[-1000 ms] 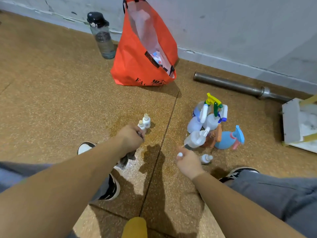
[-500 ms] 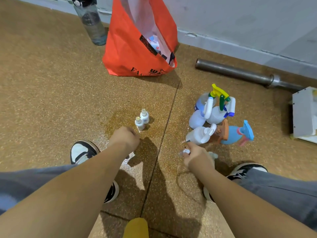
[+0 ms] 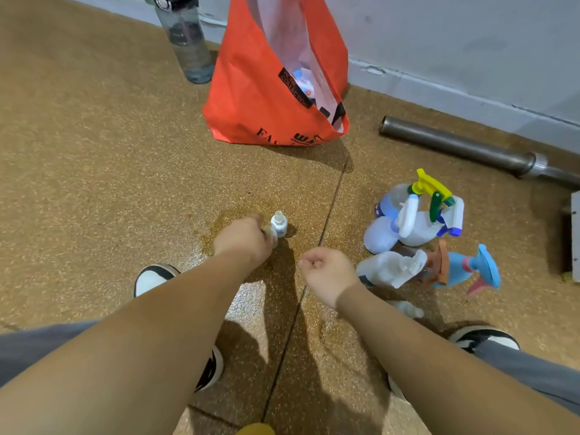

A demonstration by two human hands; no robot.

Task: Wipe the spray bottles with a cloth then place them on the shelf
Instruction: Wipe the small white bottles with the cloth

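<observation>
The person crouches over a speckled brown floor [image 3: 94, 152], both bare forearms reaching forward. The left hand [image 3: 243, 238] is grasping the near small bottle [image 3: 271, 237], thumb and fingers curled at it; that bottle is blurred and half hidden behind the knuckles. Touching or just beside it, on the far side, the far small bottle [image 3: 279, 223] stands upright on the floor, white with a pale cap.

The right hand [image 3: 326, 271] hangs above the floor, clenched into a loose fist with nothing visible inside it.

To the right lies a cluster of spray bottles [image 3: 417, 227]: 1 with a yellow and green trigger stands at the far side, 2 white-triggered ones lean against it, and nearer, a clear one and a blue bottle [image 3: 464, 271] with a pink trigger lie on their sides. A tiny bottle [image 3: 408, 309] lies beside the right forearm.

Farther off stand an orange bag [image 3: 266, 105] and a water bottle [image 3: 188, 42] by the wall, with a metal bar [image 3: 455, 146] at far right.
</observation>
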